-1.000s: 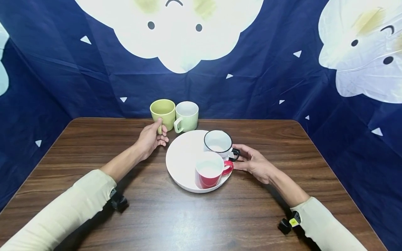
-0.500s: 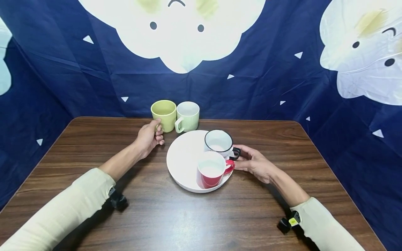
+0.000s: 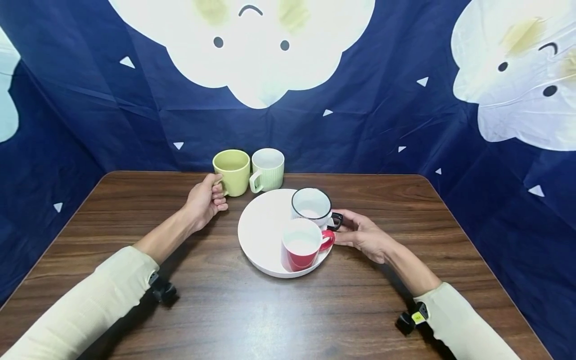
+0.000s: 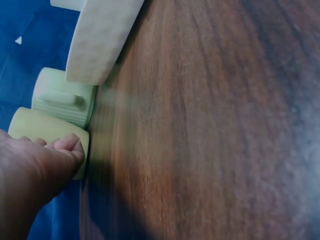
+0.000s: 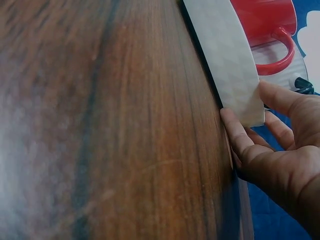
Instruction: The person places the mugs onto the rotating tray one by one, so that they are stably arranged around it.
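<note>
My left hand [image 3: 201, 204] grips the handle of a yellow-green mug [image 3: 235, 177], upright at the back of the table. A pale green ribbed mug [image 3: 271, 171] stands to its right, close beside it. On the round white plate [image 3: 261, 230] stand a white mug with a black rim and black handle [image 3: 312, 204] and a red mug [image 3: 302, 259], white inside. My right hand [image 3: 365, 235] holds the plate's right edge; in the right wrist view the thumb lies at the rim and the fingers [image 5: 237, 131] reach low on the wall. Both mug handles are near that hand.
The brown wooden table [image 3: 252, 320] ends at the back against a dark blue curtain [image 3: 360, 135] with white clouds. The pale green mug stands close behind the plate's far edge.
My left hand has drawn the yellow-green mug slightly forward and to the left, and a narrow gap shows beside the pale green mug. My right hand keeps its place at the plate.
</note>
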Motion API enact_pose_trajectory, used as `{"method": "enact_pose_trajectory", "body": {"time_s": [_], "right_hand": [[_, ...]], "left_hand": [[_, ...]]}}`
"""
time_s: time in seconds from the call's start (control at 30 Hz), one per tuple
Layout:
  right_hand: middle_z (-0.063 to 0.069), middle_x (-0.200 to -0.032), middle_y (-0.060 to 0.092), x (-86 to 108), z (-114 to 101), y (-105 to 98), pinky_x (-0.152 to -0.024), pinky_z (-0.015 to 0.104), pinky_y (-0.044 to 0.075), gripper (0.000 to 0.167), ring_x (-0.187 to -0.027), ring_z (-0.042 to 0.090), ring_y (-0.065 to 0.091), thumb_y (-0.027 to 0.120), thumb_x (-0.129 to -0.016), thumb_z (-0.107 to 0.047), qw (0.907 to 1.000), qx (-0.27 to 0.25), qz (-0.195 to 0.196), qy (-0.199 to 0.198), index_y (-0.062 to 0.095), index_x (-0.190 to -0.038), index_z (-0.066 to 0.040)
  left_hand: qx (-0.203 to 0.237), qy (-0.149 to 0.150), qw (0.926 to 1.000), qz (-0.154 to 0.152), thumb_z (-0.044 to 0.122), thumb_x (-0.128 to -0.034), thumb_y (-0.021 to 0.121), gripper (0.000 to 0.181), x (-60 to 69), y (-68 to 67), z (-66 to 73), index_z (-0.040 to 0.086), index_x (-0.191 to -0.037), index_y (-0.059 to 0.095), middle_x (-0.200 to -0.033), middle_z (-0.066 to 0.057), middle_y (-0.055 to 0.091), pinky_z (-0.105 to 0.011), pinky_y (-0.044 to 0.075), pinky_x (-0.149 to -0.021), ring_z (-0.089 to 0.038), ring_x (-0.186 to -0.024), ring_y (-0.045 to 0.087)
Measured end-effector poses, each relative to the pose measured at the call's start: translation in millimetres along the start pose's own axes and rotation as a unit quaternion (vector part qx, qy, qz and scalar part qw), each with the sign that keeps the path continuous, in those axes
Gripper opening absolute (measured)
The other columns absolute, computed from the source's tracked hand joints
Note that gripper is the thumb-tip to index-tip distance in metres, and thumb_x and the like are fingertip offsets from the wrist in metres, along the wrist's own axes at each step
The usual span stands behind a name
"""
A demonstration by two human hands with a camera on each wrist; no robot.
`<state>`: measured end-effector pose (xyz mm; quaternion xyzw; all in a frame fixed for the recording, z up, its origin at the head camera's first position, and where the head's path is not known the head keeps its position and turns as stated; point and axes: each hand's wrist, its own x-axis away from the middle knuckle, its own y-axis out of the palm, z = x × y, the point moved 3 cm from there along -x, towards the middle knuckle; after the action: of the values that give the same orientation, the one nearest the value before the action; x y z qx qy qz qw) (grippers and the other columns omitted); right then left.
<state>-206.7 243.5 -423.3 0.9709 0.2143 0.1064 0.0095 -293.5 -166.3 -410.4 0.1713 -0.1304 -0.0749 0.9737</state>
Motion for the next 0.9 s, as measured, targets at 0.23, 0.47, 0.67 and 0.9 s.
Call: {"method": "enact_pose_trajectory", "body": {"time_s": [0.23, 0.47, 0.67, 0.9], "right_hand": [[0.011, -0.151, 0.062, -0.4, -1, 0, -0.104, 0.032, 0.067, 0.075, -0.123, 0.008, 0.074, 0.069, -0.099, 0.017, 1.0, 0.002, 0.003, -0.001, 0.04, -0.168, 0.005], [0.014, -0.152, 0.06, -1.0, -1, -1, -0.103, 0.032, 0.067, 0.076, -0.122, 0.008, 0.075, 0.069, -0.098, 0.018, 1.0, -0.001, 0.008, 0.004, 0.04, -0.168, 0.005], [0.014, -0.153, 0.058, -0.5, -1, -1, -0.104, 0.032, 0.067, 0.076, -0.122, 0.008, 0.075, 0.068, -0.098, 0.018, 1.0, -0.002, 0.004, 0.009, 0.04, -0.168, 0.004], [0.01, -0.15, 0.059, -1.4, -1, 0, -0.105, 0.034, 0.066, 0.076, -0.123, 0.01, 0.074, 0.069, -0.099, 0.018, 0.9999, -0.007, -0.002, 0.011, 0.041, -0.168, 0.002]], "left_hand": [[0.004, 0.002, 0.9999, -0.016, 0.027, -0.1204, 0.039, 0.051, 8.4, -2.6, 9.0, 0.022, -0.07, 0.034, -0.066, 0.011, 0.031, -0.023, 0.033, -0.061, -0.015, -0.072, 0.014], [0.009, 0.01, 0.9993, -0.034, 0.028, -0.1211, 0.038, 0.053, 17.6, -4.7, 17.5, 0.022, -0.069, 0.034, -0.068, 0.01, 0.027, -0.027, 0.021, -0.064, -0.014, -0.07, 0.013], [0.015, 0.002, 0.9991, -0.039, 0.029, -0.1222, 0.036, 0.053, 25.0, -10.0, 16.3, 0.022, -0.069, 0.034, -0.071, 0.008, 0.021, -0.03, 0.016, -0.068, -0.015, -0.072, 0.011], [0.006, 0.001, 0.9986, -0.053, 0.031, -0.1226, 0.035, 0.053, 34.8, -12.9, 11.2, 0.023, -0.07, 0.034, -0.072, 0.007, 0.021, -0.031, 0.017, -0.069, -0.016, -0.072, 0.011]]}}
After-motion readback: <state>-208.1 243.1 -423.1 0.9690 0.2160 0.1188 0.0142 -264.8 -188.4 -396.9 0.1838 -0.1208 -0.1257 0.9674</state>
